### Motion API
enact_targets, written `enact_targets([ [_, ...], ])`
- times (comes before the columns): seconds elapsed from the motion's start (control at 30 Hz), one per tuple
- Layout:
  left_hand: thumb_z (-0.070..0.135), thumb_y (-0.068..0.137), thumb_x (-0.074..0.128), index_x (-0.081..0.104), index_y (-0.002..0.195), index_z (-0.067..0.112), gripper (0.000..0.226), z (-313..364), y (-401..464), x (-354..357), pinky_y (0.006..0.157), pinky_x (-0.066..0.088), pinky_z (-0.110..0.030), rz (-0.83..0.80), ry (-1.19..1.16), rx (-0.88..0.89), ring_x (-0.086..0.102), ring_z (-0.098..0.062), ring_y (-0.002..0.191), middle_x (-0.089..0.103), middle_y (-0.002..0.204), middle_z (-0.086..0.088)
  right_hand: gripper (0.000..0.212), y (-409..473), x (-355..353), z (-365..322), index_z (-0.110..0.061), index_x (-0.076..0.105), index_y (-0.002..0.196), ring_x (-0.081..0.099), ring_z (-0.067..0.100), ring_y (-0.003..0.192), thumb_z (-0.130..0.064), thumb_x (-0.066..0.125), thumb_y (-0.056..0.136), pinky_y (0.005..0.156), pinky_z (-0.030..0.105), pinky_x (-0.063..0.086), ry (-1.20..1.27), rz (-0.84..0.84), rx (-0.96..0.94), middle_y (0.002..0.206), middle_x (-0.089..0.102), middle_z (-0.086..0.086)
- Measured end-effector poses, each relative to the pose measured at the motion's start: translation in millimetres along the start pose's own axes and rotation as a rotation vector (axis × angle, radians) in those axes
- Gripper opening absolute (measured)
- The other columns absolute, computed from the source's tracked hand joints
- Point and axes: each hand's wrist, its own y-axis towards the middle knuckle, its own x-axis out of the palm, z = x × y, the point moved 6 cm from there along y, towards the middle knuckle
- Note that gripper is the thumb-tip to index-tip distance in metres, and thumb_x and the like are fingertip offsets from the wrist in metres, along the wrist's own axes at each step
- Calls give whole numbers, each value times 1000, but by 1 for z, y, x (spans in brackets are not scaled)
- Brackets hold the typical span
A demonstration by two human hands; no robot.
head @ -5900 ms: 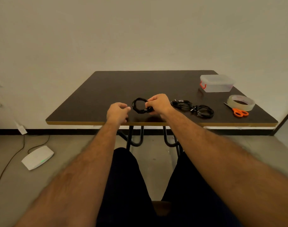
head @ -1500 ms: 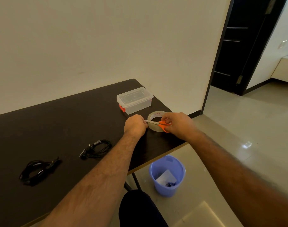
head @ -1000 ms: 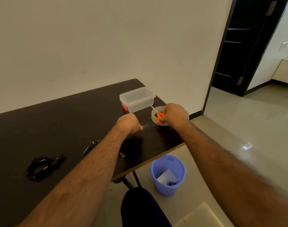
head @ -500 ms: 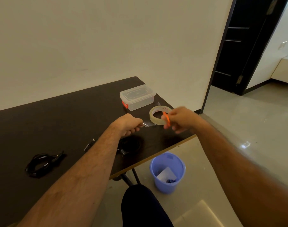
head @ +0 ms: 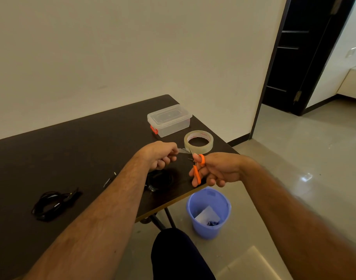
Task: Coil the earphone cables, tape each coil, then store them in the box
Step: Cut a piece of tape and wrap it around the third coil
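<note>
Left hand [head: 162, 155] pinches tape strip [head: 183, 150]; right hand [head: 217, 170] holds scissors [head: 197, 168].

We note the right hand [head: 217, 170] now off the tape roll [head: 198, 141] and lifted over the tabletop [head: 72, 142] edge; half a second ago it was just beside the roll. Its grip on the orange scissors [head: 197, 168] has turned, blades up toward the clear tape strip [head: 183, 150]. The left hand [head: 160, 155] has drawn that strip out from the roll. The coiled earphone cable [head: 161, 179], hidden 1.5 s ago, now shows below the left hand.
</note>
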Motion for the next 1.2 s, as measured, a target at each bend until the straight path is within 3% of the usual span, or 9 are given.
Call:
enact_targets([
  [0.23, 21, 92, 58, 64, 96, 10, 13, 0, -1, 2, 34, 24, -13, -16, -19, -1, 32, -4, 41, 55, 73, 0, 67, 19, -1, -5, -1, 58, 124, 50, 8, 54, -59, 39, 97, 42, 14, 38, 20, 16, 7, 97, 72, 7],
  [0.6, 21, 93, 58, 64, 97, 10, 14, -2, 0, -3, 33, 23, -14, 10, 0, -1, 32, -4, 42, 54, 72, 0, 57, 28, -1, -9, 0, 60, 120, 55, 10, 61, -51, 47, 98, 55, 21, 47, 78, 106, 16, 92, 72, 9],
  [0.93, 24, 94, 57, 62, 91, 11, 14, -1, -11, -5, 32, 24, -14, 36, 53, -1, 32, -4, 36, 52, 66, 1, 53, 26, -3, -8, 1, 60, 122, 56, 11, 61, -46, 50, 98, 58, 22, 50, 104, 138, 19, 88, 70, 9],
  [1.07, 26, 96, 55, 60, 85, 12, 18, 1, -16, -6, 31, 24, -15, 67, 141, 21, 31, -5, 33, 47, 60, 3, 45, 28, -5, -6, -2, 64, 114, 55, 10, 58, -42, 55, 97, 57, 23, 50, 92, 192, 19, 85, 71, 8],
  [1.2, 27, 96, 55, 62, 84, 13, 20, 4, -10, -9, 45, 34, -19, 135, 295, 87, 40, -7, 51, 52, 68, 0, 28, 25, -10, -11, -8, 70, 95, 57, 10, 58, -36, 65, 93, 57, 23, 53, -79, 340, -6, 83, 73, 7],
])
